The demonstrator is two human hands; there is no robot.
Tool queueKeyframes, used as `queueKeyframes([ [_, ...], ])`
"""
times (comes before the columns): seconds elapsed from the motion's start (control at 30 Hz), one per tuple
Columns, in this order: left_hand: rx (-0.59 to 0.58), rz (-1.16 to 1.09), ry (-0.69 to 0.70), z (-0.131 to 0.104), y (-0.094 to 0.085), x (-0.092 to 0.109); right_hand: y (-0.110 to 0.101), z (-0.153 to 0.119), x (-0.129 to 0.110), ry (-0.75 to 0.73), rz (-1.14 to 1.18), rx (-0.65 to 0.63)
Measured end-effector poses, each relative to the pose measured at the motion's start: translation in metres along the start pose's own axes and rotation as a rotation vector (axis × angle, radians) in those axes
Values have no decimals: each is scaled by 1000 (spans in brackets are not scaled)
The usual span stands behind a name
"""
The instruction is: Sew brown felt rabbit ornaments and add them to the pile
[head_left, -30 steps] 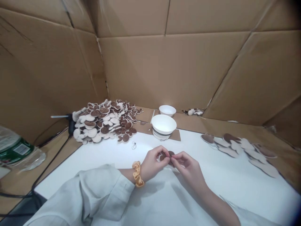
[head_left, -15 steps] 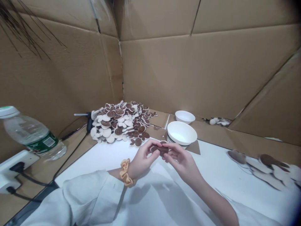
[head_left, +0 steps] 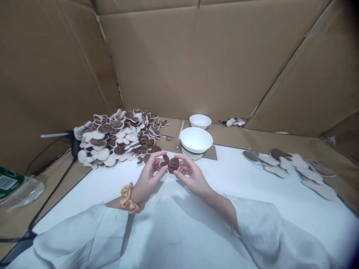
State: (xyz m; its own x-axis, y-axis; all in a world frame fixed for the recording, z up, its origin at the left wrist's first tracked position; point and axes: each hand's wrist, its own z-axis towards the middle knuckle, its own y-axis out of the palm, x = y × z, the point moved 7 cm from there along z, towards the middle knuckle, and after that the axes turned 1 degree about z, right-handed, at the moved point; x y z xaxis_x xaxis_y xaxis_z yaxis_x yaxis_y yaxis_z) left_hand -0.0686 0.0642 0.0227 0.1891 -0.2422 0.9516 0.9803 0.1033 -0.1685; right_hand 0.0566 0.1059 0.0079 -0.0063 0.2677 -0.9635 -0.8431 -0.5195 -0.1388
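A brown fabric piece with rounded lobes and a pale edge [head_left: 173, 165] is held up between both hands, over the white tabletop [head_left: 224, 168]. My left hand [head_left: 148, 177] pinches its left lobes between thumb and fingers; an orange scrunchie [head_left: 129, 198] circles that wrist. On the other side, my right hand [head_left: 193, 175] grips the round brown part with thumb and index finger. Beyond the left hand lies a big pile of similar brown and white pieces [head_left: 120, 136]. A white bowl [head_left: 196, 139] stands just behind the hands, on top of other stacked bowls.
Another white bowl [head_left: 200, 121] stands farther back. Loose brown and white cutouts [head_left: 286, 164] lie at the right. A plastic bottle [head_left: 19, 188], a black cable [head_left: 53, 194] and a glue-gun-like black tool [head_left: 74, 144] are at the left. Cardboard walls [head_left: 202, 59] surround the table.
The view has turned right and down. The brown piece now shows its round part and separate lobes more openly between the fingers. Both hands still hold it.
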Motion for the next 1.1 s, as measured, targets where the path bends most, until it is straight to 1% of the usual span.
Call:
queueKeyframes([
  [0.13, 9, -77, -47, 2, -1, -5, 0, -1, 1, -6, -25, 57],
  [0.3, 22, -231, -182, 3, 2, -16, 1, -3, 7, 12, 15, 100],
  [0.37, 63, -228, -203, 4, 0, -18, 1, -3, 9, 25, 29, 82],
  [0.47, 107, -163, -220, 4, -4, -19, -1, -2, 14, 63, 61, 65],
  [0.67, 80, -111, -216, 3, -6, -18, -3, 0, 22, 116, 145, 51],
  [0.77, 72, -96, -202, 3, -7, -18, 0, 0, 18, 93, 145, 3],
  [0.93, 40, -56, -175, 3, -7, -18, 9, -4, 6, 1, 18, -166],
  [1.0, 40, -52, -180, 3, -7, -18, 9, -4, 6, -7, 6, -173],
  [1.1, 46, -44, -206, 3, -6, -17, 5, -3, 9, 8, -16, -123],
])
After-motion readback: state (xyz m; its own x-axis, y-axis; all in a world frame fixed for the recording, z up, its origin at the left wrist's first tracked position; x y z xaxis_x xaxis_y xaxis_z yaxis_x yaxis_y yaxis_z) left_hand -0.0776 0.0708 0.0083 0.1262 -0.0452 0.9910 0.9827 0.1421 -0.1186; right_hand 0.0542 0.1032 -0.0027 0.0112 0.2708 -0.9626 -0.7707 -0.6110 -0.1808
